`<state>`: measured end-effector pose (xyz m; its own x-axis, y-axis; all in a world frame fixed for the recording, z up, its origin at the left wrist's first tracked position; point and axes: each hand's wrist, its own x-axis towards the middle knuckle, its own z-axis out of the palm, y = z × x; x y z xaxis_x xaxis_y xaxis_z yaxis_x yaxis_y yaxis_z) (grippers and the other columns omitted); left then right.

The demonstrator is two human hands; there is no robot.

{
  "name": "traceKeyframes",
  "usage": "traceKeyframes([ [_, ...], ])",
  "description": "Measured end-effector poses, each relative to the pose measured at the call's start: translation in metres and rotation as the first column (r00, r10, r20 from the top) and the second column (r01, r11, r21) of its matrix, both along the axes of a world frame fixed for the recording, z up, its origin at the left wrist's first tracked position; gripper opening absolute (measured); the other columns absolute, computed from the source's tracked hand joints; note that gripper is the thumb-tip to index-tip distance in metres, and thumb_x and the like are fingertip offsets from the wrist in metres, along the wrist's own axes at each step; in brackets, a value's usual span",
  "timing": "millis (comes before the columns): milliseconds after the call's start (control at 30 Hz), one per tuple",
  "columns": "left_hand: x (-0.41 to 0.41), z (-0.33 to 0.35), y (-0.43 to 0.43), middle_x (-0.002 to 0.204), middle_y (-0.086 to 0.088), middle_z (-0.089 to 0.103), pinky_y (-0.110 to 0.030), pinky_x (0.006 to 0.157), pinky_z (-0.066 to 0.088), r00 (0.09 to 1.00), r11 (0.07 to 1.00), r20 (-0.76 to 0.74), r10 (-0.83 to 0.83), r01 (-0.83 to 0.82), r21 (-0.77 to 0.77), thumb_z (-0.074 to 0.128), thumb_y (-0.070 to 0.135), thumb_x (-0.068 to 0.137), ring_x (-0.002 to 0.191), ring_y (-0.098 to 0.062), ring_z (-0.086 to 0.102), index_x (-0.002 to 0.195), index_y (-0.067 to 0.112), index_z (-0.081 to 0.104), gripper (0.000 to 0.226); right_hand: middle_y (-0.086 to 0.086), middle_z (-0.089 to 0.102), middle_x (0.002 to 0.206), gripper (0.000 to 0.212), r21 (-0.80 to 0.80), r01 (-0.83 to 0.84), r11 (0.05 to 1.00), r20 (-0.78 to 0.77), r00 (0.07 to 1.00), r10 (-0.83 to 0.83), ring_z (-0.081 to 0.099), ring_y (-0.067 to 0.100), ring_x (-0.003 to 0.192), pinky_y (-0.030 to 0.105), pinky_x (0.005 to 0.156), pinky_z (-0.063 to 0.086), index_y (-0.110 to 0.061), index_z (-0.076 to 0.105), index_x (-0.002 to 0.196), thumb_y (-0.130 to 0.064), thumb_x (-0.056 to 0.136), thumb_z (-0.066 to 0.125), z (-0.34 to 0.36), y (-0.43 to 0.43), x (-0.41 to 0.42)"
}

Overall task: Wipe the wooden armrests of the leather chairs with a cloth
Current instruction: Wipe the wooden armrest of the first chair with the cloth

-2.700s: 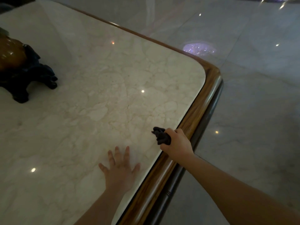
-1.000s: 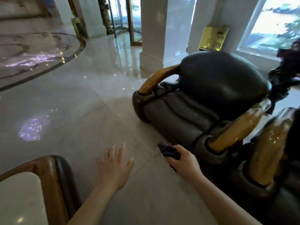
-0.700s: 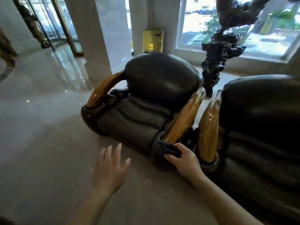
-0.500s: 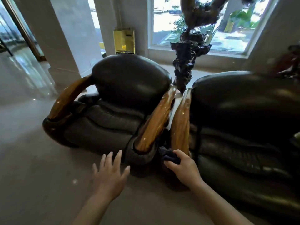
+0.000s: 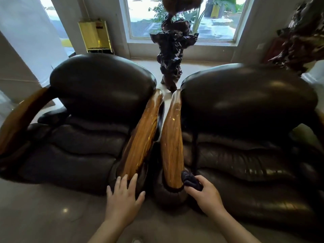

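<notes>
Two dark leather chairs face me side by side, the left chair and the right chair. Their glossy wooden armrests meet in the middle: the left chair's inner armrest and the right chair's inner armrest. A third wooden armrest curves at the far left. My right hand grips a dark bunched cloth beside the near end of the right chair's inner armrest. My left hand is spread, its fingertips at the near end of the left chair's inner armrest.
A dark gnarled wood sculpture stands behind the gap between the chairs, before a window. Another dark carving sits at the back right. A yellow box hangs on the wall at the back left. Polished floor lies in front.
The view swung from a marble table to the two chairs and closed in on them. Both hands, the right still holding the cloth, now reach the near ends of the inner armrests.
</notes>
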<state>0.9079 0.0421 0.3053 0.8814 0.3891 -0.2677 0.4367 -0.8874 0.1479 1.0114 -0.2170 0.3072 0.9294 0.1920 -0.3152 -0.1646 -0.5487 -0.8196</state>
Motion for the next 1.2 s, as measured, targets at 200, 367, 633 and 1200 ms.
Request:
traceKeyframes([
  [200,0.077,-0.033,0.054,0.166,-0.002,0.008,-0.057,0.12,0.006,0.996,0.996,-0.038,-0.075,0.073,-0.053,0.024,0.067,0.094,0.152,-0.024,-0.002,0.155,0.036,0.002,0.073,-0.037,0.067,0.091,0.023,0.028,-0.001,1.0,-0.035,0.999,0.002,0.061,-0.017,0.085,0.009,0.058,0.046,-0.045,0.065,0.098,-0.044,0.08,0.079,-0.021,0.05,0.063],
  [367,0.149,-0.077,0.091,0.166,-0.003,0.005,-0.057,0.12,0.005,0.988,0.988,-0.027,-0.152,0.151,-0.033,0.022,0.067,0.093,0.152,-0.025,-0.005,0.156,0.036,0.002,0.073,-0.034,0.068,0.093,0.026,0.045,0.06,0.997,-0.02,0.998,-0.059,0.063,-0.013,0.086,0.015,0.065,0.048,-0.057,0.061,0.095,-0.042,0.081,0.078,-0.049,0.09,0.114],
  [633,0.273,-0.15,0.112,0.166,-0.003,-0.006,-0.056,0.121,-0.002,0.962,0.964,0.061,-0.266,0.265,0.03,0.023,0.064,0.095,0.151,-0.025,-0.015,0.155,0.036,-0.006,0.072,-0.014,0.067,0.102,0.022,0.061,0.206,0.977,0.094,0.973,-0.212,0.063,0.002,0.095,0.031,0.082,0.055,-0.044,0.063,0.104,-0.044,0.084,0.074,-0.111,0.115,0.2],
  [1200,0.403,-0.251,0.156,0.166,-0.005,0.008,-0.059,0.119,0.009,0.911,0.951,0.276,-0.305,0.275,0.143,0.03,0.059,0.091,0.152,-0.025,0.0,0.156,0.033,0.015,0.072,-0.003,0.003,0.17,0.081,-0.648,-0.081,0.758,0.392,0.817,0.423,-0.009,0.021,0.155,0.048,0.125,0.009,-0.029,0.015,0.159,-0.074,0.093,0.03,-0.248,0.178,0.309],
])
